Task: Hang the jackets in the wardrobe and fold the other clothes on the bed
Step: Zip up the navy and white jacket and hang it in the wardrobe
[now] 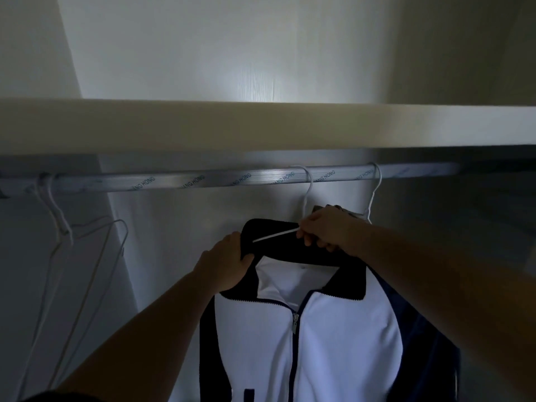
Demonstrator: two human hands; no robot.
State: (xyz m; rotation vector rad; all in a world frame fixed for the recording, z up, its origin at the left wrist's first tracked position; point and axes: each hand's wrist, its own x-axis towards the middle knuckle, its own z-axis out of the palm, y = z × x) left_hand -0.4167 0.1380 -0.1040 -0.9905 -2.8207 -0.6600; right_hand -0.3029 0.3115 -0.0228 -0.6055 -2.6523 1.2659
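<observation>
My left hand [229,262] grips the dark collar of the white-and-navy jacket [304,343], which hangs at about five o'clock in my view. My right hand [327,230] pinches the neck of its white hanger [275,235], whose hook sits over the rail [203,179]. I judge this jacket as good as hung, needing only the collar settled. The bed and the clothes to fold are out of sight. At one o'clock a second hanger [379,181] seems to carry a dark garment [435,367] pressing against my jacket's side. Empty wire hangers [61,224] dangle at nine o'clock, and a shelf [261,126] runs above.
</observation>
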